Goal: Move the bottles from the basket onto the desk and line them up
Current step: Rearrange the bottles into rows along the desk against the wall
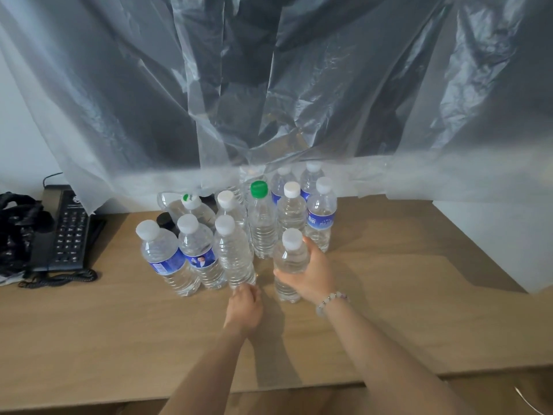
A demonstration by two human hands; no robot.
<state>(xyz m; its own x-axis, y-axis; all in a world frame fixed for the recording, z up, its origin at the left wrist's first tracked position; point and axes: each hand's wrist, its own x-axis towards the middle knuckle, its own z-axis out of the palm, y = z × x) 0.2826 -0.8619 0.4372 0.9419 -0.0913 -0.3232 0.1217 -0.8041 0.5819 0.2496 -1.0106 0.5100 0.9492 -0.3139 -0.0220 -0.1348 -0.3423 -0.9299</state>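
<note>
Several clear plastic water bottles stand upright in rows on the wooden desk (pixel 119 324). My right hand (pixel 311 274) grips a label-free white-capped bottle (pixel 290 256) at the front right of the group, its base on the desk. My left hand (pixel 244 305) touches the base of a ribbed white-capped bottle (pixel 235 256) in the front row, fingers curled at its foot. To the left of that bottle stand two blue-labelled bottles (pixel 164 256). A green-capped bottle (pixel 261 220) stands behind. No basket is in view.
A black desk phone (pixel 64 232) with a coiled cord sits at the left, beside a dark bundle (pixel 15 223). A translucent plastic sheet (pixel 269 100) hangs behind and over the back bottles. The desk's front edge runs along the bottom.
</note>
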